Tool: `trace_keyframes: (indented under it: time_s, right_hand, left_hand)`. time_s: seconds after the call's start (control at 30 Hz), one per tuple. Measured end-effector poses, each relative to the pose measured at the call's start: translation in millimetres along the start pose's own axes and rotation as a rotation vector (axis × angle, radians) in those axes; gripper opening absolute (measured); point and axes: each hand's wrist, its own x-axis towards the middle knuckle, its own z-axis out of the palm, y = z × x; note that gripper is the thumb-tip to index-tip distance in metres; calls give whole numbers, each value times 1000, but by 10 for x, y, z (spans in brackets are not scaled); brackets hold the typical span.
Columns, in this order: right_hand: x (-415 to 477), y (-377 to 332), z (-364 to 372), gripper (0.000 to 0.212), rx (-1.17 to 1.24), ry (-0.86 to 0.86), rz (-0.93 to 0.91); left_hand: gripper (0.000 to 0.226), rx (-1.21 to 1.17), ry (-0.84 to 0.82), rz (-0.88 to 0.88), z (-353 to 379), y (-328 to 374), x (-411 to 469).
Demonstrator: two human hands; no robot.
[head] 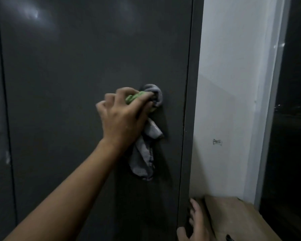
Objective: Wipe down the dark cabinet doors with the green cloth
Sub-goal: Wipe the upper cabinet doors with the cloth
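Partly under left hand (pixel 123 117), cloth (pixel 143 153) (tail below).

The left hand (pixel 123 117) grips a bunched green cloth (pixel 142 150) against the dark cabinet door (pixel 68 66), with the cloth's grey folds hanging below the hand. Further down and to its right, the right hand (pixel 195 223) lies with fingers spread at the door's edge, just beside a brown box (pixel 233 214).

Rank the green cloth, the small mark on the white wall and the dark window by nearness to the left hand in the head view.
1. green cloth, gripped in the left hand itself.
2. wall mark, to the hand's right.
3. dark window, at the far right edge.
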Motion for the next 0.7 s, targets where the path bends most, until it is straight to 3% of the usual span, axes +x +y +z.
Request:
trace_keyframes:
  time_s: [0.17,0.37,0.5,0.7]
  right_hand:
    - [-54,-200,-58,99,-113,-5,-228]
    - [97,-621,-5,90,-122,-2,-258]
    - [409,-1021,-117,70,-60,-8,-314]
    - [967,-1849,-283,69,-43,59,-566]
  left_hand:
    - [31,-43,42,-133,-62,-349,-375]
    - [49,7,-49,229,-31,-395,-1256]
    - [38,-24,-65,265,-91,-524,-840]
    - [32,-109,40,114,-139,-600,552]
